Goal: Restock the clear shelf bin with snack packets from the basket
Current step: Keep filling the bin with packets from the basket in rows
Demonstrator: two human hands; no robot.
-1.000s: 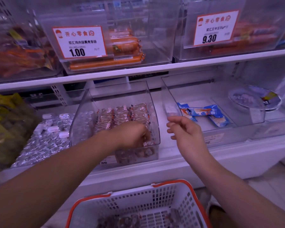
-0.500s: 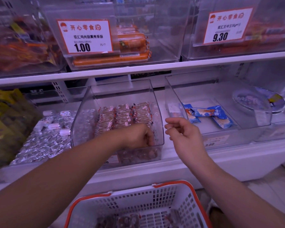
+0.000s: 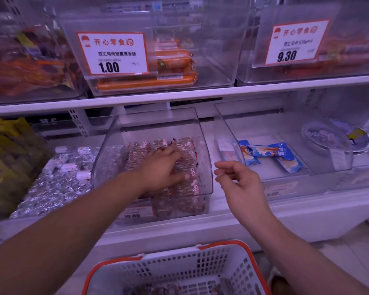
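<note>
The left hand (image 3: 165,167) is reaching into the clear bin (image 3: 208,167) and lying on the packets (image 3: 185,145) there, fingers spread flat. The right hand (image 3: 238,184) is hovering beside the bin, fingers loosely curled, holding nothing. The basket (image 3: 175,267) is sitting below.

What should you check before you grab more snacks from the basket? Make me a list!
1. Left hand free of packets: cannot tell; it lies on the rows inside the clear plastic shelf bin, fingers partly hidden.
2. Right hand empty: ok; loosely curled beside the bin, holding nothing.
3. Small red-and-clear snack packets lined up neatly: ok; tidy rows at the back.
4. Room left in the bin: ok; its walls rise well above the packets.
5. More packets in the white plastic basket with orange rim: ok; a few dark ones lie at its bottom.
</note>
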